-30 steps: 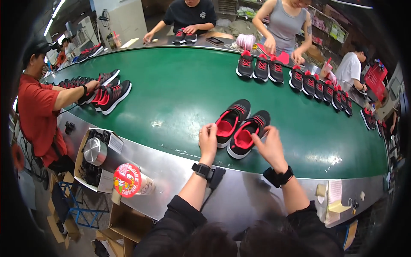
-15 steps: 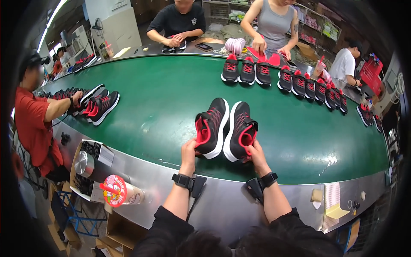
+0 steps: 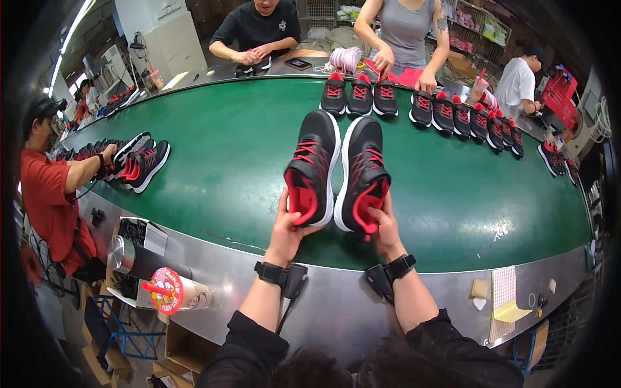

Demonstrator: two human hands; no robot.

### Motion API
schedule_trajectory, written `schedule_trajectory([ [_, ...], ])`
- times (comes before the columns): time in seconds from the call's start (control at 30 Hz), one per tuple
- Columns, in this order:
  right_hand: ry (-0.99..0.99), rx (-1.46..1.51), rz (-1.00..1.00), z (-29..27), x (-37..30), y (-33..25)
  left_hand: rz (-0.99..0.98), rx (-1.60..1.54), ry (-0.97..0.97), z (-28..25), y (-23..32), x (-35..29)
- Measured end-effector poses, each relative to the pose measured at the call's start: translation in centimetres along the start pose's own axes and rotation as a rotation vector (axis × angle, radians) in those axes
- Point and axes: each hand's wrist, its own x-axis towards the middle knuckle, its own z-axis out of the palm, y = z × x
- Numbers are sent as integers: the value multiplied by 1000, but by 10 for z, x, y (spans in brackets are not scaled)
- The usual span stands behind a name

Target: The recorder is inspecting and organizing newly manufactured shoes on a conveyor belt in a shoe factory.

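Note:
My left hand (image 3: 288, 227) grips the heel of a black sneaker with red lining and red laces (image 3: 312, 167). In my right hand (image 3: 387, 226) is the heel of the matching second sneaker (image 3: 363, 171). Both shoes are side by side, toes pointing away from me, lifted at the heels over the near edge of the green conveyor belt (image 3: 220, 161). A black band sits on each of my wrists.
A row of similar sneakers (image 3: 446, 111) lines the belt's far side, where people stand working. At the left a person in red (image 3: 48, 194) handles more sneakers (image 3: 139, 163). A metal rim (image 3: 336, 304) borders the belt; a cup (image 3: 169, 291) and boxes sit below left.
The pair lay flat on the belt a second ago; both hands have taken the heels, lifted the shoes and brought them nearer to me, now larger in view.

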Motion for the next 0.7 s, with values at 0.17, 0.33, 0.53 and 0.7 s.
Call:
schedule_trajectory([
  [0.17, -12, -404, -251, 12, -9, -17, 801, 1352, 342, 4, -6, 2],
  [0.33, 49, -418, -282, 14, -12, -18, 867, 1356, 410, 9, -7, 0],
  [0.53, 87, -333, -205, 14, -11, -19, 742, 867, 343, 3, -12, 6],
  [0.7, 107, -242, -98, 20, -12, -25, 719, 831, 352, 3, -14, 6],
])
